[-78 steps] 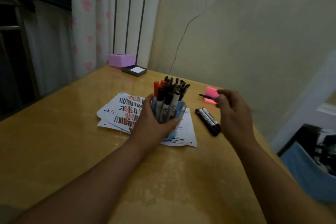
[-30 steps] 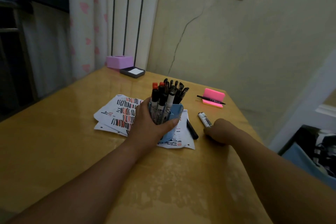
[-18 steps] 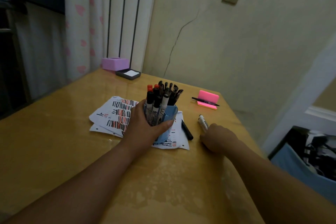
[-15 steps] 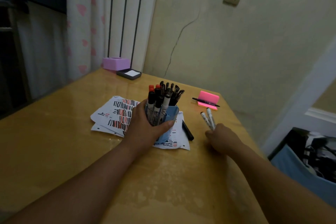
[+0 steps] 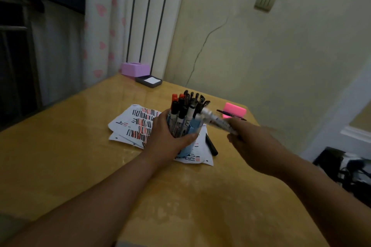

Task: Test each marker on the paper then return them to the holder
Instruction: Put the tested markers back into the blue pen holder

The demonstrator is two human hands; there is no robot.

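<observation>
Head view, right hand (image 5: 255,142) now lifts gripped markers (image 5: 217,121) to holder (image 5: 187,136), left hand (image 5: 168,138) clasping it.

Print on the marker barrels (image 5: 217,121) is blurred; no text is readable anywhere.

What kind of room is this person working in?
Probably a room in a home: a wooden table stands in a corner by a heart-print curtain, a cracked painted wall and a wall switch.
</observation>
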